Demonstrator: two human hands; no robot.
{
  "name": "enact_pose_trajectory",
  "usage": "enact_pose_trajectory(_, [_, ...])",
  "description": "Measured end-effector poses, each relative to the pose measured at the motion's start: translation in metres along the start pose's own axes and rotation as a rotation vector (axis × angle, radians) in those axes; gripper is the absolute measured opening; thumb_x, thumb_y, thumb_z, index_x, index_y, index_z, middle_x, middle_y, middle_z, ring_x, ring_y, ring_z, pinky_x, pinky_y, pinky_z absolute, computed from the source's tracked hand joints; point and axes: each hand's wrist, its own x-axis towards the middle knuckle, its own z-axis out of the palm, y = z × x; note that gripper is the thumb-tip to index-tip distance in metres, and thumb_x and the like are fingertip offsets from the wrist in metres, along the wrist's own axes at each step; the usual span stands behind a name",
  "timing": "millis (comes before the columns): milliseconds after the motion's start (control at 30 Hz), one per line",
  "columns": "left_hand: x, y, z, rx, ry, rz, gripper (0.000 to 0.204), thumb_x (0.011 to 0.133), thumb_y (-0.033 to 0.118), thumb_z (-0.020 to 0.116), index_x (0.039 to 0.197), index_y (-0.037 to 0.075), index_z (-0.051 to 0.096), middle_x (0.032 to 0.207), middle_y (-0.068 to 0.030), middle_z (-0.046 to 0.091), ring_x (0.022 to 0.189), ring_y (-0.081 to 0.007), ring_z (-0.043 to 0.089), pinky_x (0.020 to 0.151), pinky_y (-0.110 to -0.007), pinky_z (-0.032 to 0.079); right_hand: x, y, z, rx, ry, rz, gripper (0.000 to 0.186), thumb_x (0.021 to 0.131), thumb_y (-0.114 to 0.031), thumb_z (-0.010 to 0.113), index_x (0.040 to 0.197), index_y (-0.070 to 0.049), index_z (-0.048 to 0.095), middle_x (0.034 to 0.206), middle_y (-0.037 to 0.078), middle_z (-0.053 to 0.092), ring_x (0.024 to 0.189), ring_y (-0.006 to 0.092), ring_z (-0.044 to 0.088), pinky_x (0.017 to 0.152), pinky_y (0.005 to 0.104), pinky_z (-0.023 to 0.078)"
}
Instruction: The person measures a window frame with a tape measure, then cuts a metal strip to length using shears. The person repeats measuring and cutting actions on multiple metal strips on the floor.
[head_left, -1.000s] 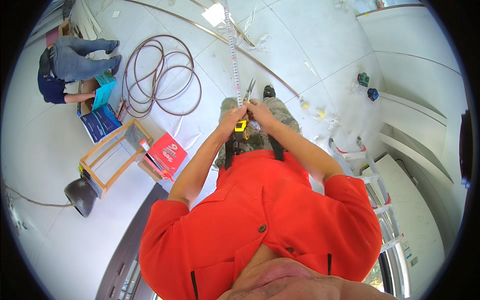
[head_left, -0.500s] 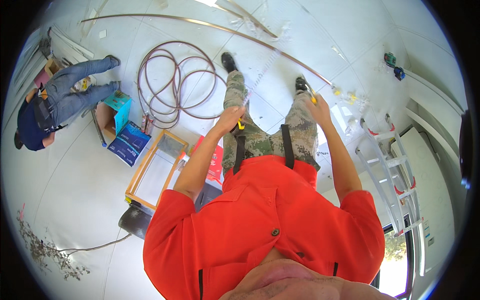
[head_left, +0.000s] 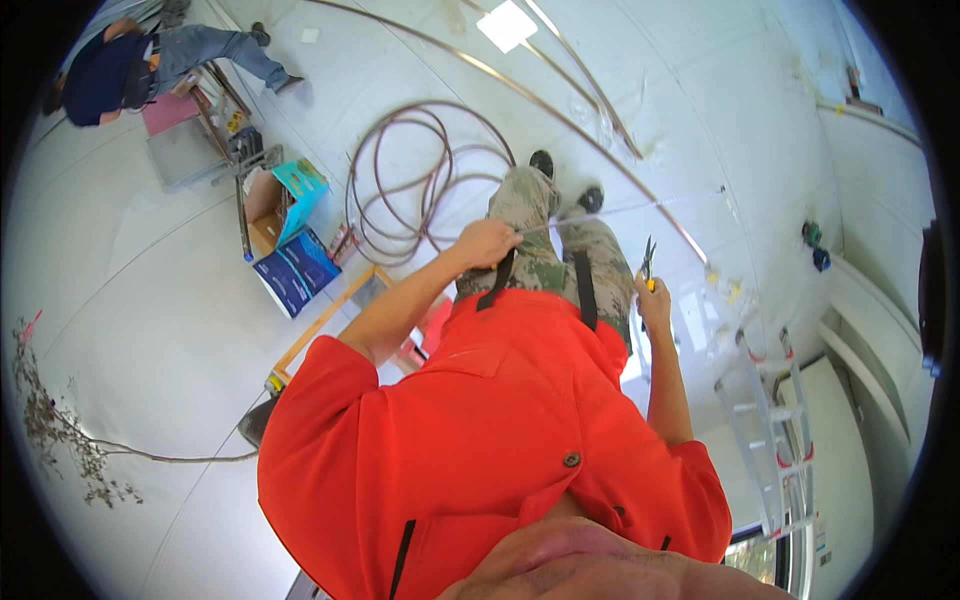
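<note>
My left hand (head_left: 486, 246) is closed around a tape measure, whose body is mostly hidden by the fingers, in front of my thigh. From it a thin pale blade (head_left: 625, 209) stretches out to the right, crossing over a long bronze-coloured strip (head_left: 560, 118) on the floor. Away to the right, my right hand (head_left: 655, 305) grips pliers (head_left: 648, 265) with yellow on the handles. Their dark jaws point away from me and look slightly apart, touching nothing.
Ahead lies a loose coil of brown tubing (head_left: 440, 180). Left stand an open carton (head_left: 268, 205), a blue box (head_left: 298, 270) and a wooden frame (head_left: 325, 325). A co-worker (head_left: 130, 65) bends at far left. An aluminium ladder (head_left: 775, 430) and power tools (head_left: 815, 245) are at right.
My view and stance have shifted, and my feet are closer together. The tape blade has swung from pointing ahead to pointing right. The pliers now stand jaws-up; the co-worker appears farther off.
</note>
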Motion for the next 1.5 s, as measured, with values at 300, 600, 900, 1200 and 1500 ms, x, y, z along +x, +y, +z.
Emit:
enact_pose_trajectory(300, [0.034, -0.167, -0.114, -0.143, 0.121, 0.024, 0.062, 0.109, 0.051, 0.042, 0.083, 0.003, 0.07, 0.083, -0.0201, 0.071, 0.085, -0.0421, 0.069, 0.079, -0.053, 0.052, 0.096, -0.135, 0.074, -0.39, 0.097, -0.345, 0.039, 0.091, -0.036, 0.074, 0.094, 0.002, 0.064, 0.086, 0.024, 0.067, 0.083, 0.04, 0.066, 0.076, 0.051, 0.051])
enact_pose_trajectory(600, [0.024, -0.32, -0.329, -0.124, 0.121, 0.033, 0.054, 0.102, 0.053, 0.057, 0.087, 0.005, 0.078, 0.104, -0.0225, 0.071, 0.109, -0.0439, 0.064, 0.094, -0.053, 0.051, 0.113, -0.287, 0.234, -0.33, 0.015, -0.045, 0.057, 0.085, -0.046, 0.086, 0.092, 0.005, 0.062, 0.078, 0.023, 0.071, 0.07, 0.0364, 0.07, 0.067, 0.0494, 0.054])
enact_pose_trajectory(900, [0.019, -0.431, -0.478, 0.036, -0.208, 0.086, 0.054, 0.105, 0.055, 0.051, 0.102, 0.009, 0.08, 0.108, -0.0206, 0.076, 0.106, -0.044, 0.07, 0.092, -0.056, 0.053, 0.01, -0.532, 0.365, -0.115, -0.133, 0.042, 0.033, 0.086, -0.022, 0.086, 0.096, 0.002, 0.065, 0.076, 0.01, 0.07, 0.061, 0.017, 0.064, 0.053, 0.0353, 0.051])
enact_pose_trajectory(1200, [0.0, -0.515, -0.611, 0.028, -0.032, -0.028, 0.057, 0.106, 0.054, 0.051, 0.103, 0.005, 0.079, 0.105, -0.023, 0.076, 0.103, -0.0454, 0.071, 0.089, -0.055, 0.054, 0.041, -0.644, 0.456, -0.11, -0.275, -0.124, 0.02, 0.083, -0.011, 0.082, 0.086, -0.004, 0.064, 0.067, 0.0, 0.061, 0.055, 0.0117, 0.053, 0.051, 0.0329, 0.043])
enact_pose_trajectory(1500, [-0.018, -0.655, -0.726, -0.591, -0.459, 0.074, 0.05, 0.108, 0.048, 0.056, 0.078, 0.008, 0.06, 0.081, -0.0028, 0.057, 0.081, -0.0197, 0.05, 0.08, -0.037, 0.043, 0.033, -0.76, 0.566, -0.034, -0.193, 0.009, 0.02, 0.088, -0.017, 0.078, 0.082, -0.005, 0.063, 0.068, 0.002, 0.063, 0.057, 0.012, 0.056, 0.051, 0.0338, 0.044])
